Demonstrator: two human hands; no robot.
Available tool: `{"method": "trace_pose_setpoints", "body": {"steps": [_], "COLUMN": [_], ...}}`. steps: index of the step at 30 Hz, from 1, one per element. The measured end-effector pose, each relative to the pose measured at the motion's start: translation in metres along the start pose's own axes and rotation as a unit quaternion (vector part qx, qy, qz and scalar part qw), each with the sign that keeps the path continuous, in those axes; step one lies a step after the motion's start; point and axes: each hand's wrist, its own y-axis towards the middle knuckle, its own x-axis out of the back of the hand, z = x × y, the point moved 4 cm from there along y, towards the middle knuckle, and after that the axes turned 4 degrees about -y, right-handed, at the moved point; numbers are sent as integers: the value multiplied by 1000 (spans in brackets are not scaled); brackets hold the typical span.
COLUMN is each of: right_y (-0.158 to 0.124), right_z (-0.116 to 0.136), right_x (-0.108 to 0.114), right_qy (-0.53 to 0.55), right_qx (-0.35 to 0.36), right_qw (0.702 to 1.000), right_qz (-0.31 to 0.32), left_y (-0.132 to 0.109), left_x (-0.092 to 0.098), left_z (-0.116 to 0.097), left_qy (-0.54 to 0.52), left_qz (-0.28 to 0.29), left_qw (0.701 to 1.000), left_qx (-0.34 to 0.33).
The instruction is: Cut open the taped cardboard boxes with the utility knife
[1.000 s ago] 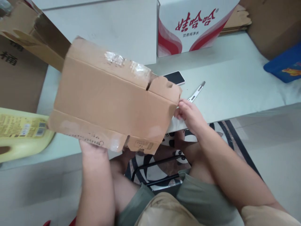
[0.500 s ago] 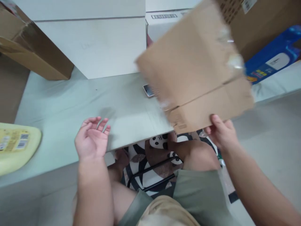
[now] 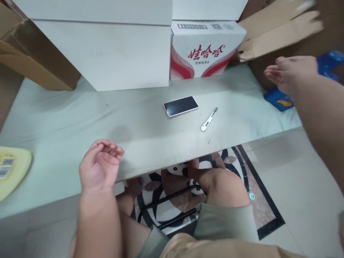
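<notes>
My left hand (image 3: 100,166) hovers over the near edge of the table, palm turned up and fingers loosely curled, with nothing in it. At the right, my right hand (image 3: 292,73) is raised in front of a blue bottle (image 3: 279,98) and partly covers it. Its fingers are loosely bent, somewhat blurred, and hold nothing. The brown cardboard piece (image 3: 274,36) is just beyond that hand, apart from its fingers, leaning at the back right. A smartphone (image 3: 181,106) lies face up mid-table, with a white utility knife (image 3: 209,119) to its right.
Large white boxes (image 3: 129,57) and a white-and-red carton (image 3: 205,50) line the table's back. Brown boxes stand at the left (image 3: 53,61) and far right. A yellow bottle (image 3: 14,168) lies at the left edge. Below the table (image 3: 150,143) are my legs and a black metal bar.
My right hand has carried the cardboard piece from above the table's front to the back right and let it go. The utility knife and carton front have come into sight. My left hand stays nearly still.
</notes>
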Motion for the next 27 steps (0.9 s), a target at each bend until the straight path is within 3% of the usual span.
{"method": "trace_pose_setpoints", "body": {"steps": [3,7,10,12,16,20,24,27], "right_y": [13,19,4,-13,-53,-93,-129,-150], "right_z": [0,2,4,10,37,76,122,160], "right_x": [-25,-49,-82,-115,-206,-317,-432,-507], "right_qy": [-62,-95,-136,-160,-207,-287,-287,-278], "right_qx": [-35,-56,-73,-70,5,195,403,504], "right_qw": [996,991,982,972,945,874,791,748], "right_qz": [57,71,111,156,254,340,359,331], "left_y": [-1,-7,-13,-17,-24,-18,3,23], "left_x": [5,16,27,35,56,78,85,83], "left_z": [-9,-25,-38,-47,-63,-69,-67,-64], "left_qy": [-6,-23,-43,-57,-69,-46,11,73], "left_qz": [3,13,-1,-14,8,34,42,46], "left_qw": [1000,999,999,998,998,998,999,996], "left_qx": [-8,-18,-21,-21,-11,-15,-27,-22]}}
